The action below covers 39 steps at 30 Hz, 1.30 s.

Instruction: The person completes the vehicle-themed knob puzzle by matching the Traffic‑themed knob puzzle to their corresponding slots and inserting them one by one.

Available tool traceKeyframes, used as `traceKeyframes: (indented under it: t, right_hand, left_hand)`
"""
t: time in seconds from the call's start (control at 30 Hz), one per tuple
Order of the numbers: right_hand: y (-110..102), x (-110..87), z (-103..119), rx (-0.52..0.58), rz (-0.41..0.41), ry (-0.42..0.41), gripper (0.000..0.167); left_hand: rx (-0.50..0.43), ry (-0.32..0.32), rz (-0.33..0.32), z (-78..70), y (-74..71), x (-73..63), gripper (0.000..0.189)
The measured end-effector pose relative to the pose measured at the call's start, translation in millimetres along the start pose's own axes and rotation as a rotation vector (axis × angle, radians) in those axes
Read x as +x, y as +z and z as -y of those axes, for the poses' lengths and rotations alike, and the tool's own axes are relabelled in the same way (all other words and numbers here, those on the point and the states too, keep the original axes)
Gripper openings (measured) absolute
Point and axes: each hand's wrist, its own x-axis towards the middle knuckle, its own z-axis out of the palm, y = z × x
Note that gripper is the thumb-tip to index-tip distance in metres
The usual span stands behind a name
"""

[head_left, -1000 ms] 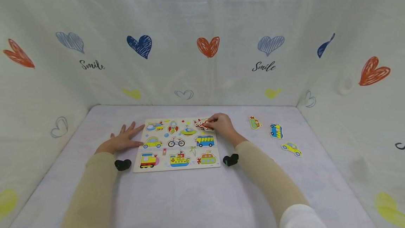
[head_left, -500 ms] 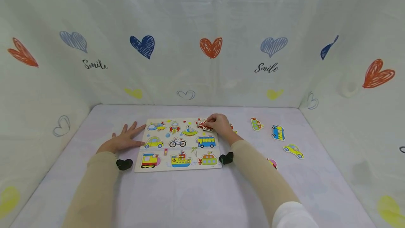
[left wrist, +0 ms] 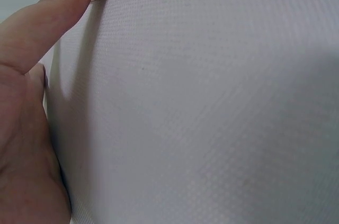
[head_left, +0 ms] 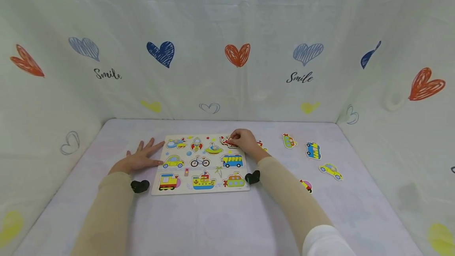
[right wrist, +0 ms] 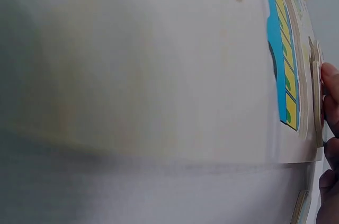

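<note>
A flat puzzle board (head_left: 186,187) with colourful vehicle pictures lies on the table. At its top right corner my right hand (head_left: 247,142) pinches a red-and-white puzzle piece (head_left: 227,142) between thumb and fingers, over the red picture there. In the right wrist view the piece (right wrist: 318,107) shows edge-on at the fingertips, low over the board, beyond the blue bus picture (right wrist: 283,54). My left hand (head_left: 136,158) lies with spread fingers along the board's left side. Its thumb (left wrist: 58,15) touches the board's edge in the left wrist view.
Right of the board lie a submarine piece (head_left: 289,141), a bus piece (head_left: 313,151) and a yellow car piece (head_left: 331,172). My right forearm partly covers a train piece (head_left: 307,185) and a red piece (head_left: 260,144). A heart-print curtain (head_left: 199,78) hangs behind the table.
The red-and-white piece has shifted slightly and now lines up more closely with the picture under it. My right forearm has swung a little left, uncovering part of the train piece. Left hand unchanged.
</note>
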Motion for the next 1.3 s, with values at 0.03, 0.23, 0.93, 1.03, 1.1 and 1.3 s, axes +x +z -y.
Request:
traceKeyframes:
  t: [0.03, 0.23, 0.93, 1.03, 1.1, 1.3]
  right_hand:
    - [0, 0.1, 0, 0.001, 0.003, 0.003, 0.018]
    - [2, 3.0, -2, -0.015, -0.005, -0.001, 0.016]
    - [-9, 0.7, 0, 0.014, 0.14, 0.048, 0.013]
    - [-8, 1.4, -2, 0.022, 0.135, 0.049, 0.013]
    - [-8, 1.9, -1, 0.023, 0.13, 0.039, 0.013]
    - [-5, -1.3, 3, 0.005, 0.133, 0.04, 0.014]
  left_hand:
    - [0.003, -0.001, 0.001, -0.3, -0.1, 0.4, 0.098]
    - [0.008, -0.008, -0.001, -0.3, 0.9, 2.5, 0.098]
    - [-0.005, -0.012, 0.002, -0.4, 2.4, 0.3, 0.097]
    - [0.003, -0.009, 0.004, -1.2, 1.4, -0.5, 0.096]
    - [0.013, -0.007, 0.0, -1.3, -0.2, -0.7, 0.095]
    - [0.023, -0.003, 0.0, 1.9, 2.0, 2.4, 0.097]
